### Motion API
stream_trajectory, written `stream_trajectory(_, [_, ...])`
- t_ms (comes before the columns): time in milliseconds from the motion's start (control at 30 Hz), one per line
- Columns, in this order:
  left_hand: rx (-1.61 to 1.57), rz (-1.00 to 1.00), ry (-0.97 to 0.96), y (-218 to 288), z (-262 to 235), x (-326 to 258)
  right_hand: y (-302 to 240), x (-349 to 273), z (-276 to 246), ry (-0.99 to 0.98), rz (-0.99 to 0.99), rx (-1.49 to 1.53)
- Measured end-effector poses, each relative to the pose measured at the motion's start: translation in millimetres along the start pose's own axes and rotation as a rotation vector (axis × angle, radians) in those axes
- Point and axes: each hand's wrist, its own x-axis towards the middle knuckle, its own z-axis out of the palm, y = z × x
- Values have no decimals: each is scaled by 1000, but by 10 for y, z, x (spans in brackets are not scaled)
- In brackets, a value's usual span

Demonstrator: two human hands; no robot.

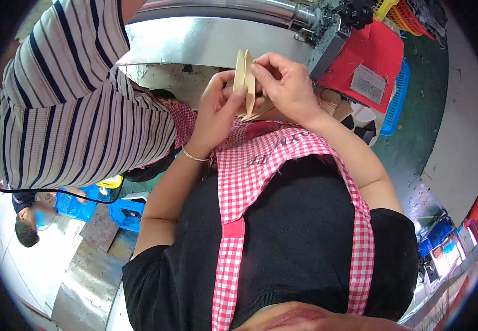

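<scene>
Both your hands pinch a thin stack of pale wooden sticks (244, 74) upright before the far metal machine (211, 44), left hand (217, 110) bracing below, right hand (286, 85) gripping its top edge, seemingly to keep them aligned.

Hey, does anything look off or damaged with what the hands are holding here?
Nothing stands out. Both hands, left hand and right hand, hold a few flat pale wooden sticks upright together; they look whole, with no visible break or spill.

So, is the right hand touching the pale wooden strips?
Touching. The head view shows the right hand pinching the top of the wooden strips with its fingertips, while the left hand grips them from the other side.
</scene>
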Motion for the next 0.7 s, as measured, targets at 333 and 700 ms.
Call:
stream_trajectory(333, [44, -122, 96, 442, -185, 697, -269, 1428, -232, 164, -750, -906])
stream_trajectory(700, [46, -244, 54, 593, -285, 1111, -612, 2167, -299, -393, -13, -909])
